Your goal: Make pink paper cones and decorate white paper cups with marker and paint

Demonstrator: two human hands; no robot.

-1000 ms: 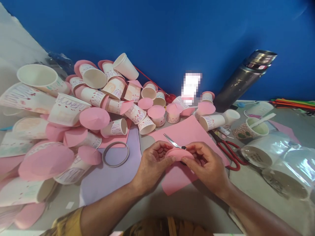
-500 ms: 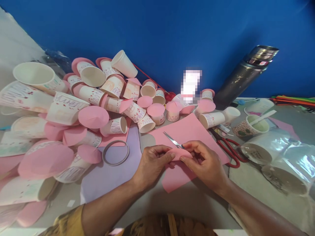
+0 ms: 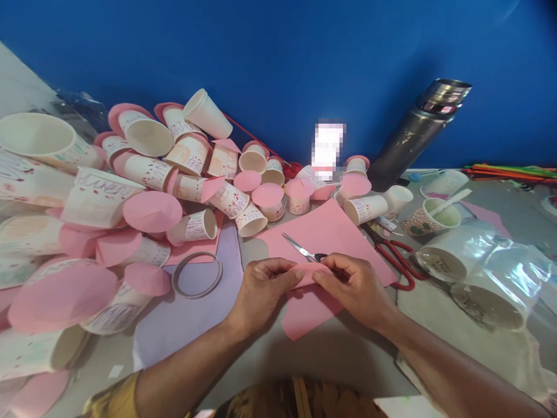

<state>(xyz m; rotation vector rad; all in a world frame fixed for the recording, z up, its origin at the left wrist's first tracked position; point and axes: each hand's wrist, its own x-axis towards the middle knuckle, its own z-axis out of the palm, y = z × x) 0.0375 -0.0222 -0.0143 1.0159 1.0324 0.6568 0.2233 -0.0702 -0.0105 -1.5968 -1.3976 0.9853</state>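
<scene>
Between both hands is a small piece of pink paper (image 3: 308, 276), which looks folded or curved. My left hand (image 3: 266, 291) pinches its left end between thumb and fingers. At the other end, my right hand (image 3: 354, 290) grips it the same way. Just beyond the fingers, a small pair of scissors (image 3: 300, 248) lies with parted blades on a large pink paper sheet (image 3: 335, 229). The scissors' dark handle is partly hidden by my right hand, and I cannot tell if the fingers touch it.
Many decorated paper cups with pink paper discs (image 3: 152, 211) crowd the left and back. A tape ring (image 3: 175, 281) rests on lilac paper (image 3: 183, 325). To the right are red-handled scissors (image 3: 407, 273), a spotted cup (image 3: 420, 219), clear-wrapped cups (image 3: 491, 290) and a dark flask (image 3: 407, 142).
The view has turned slightly right, so everything appears shifted left. Both hands keep hold of the pink paper piece, with only slight movement of the fingers.
</scene>
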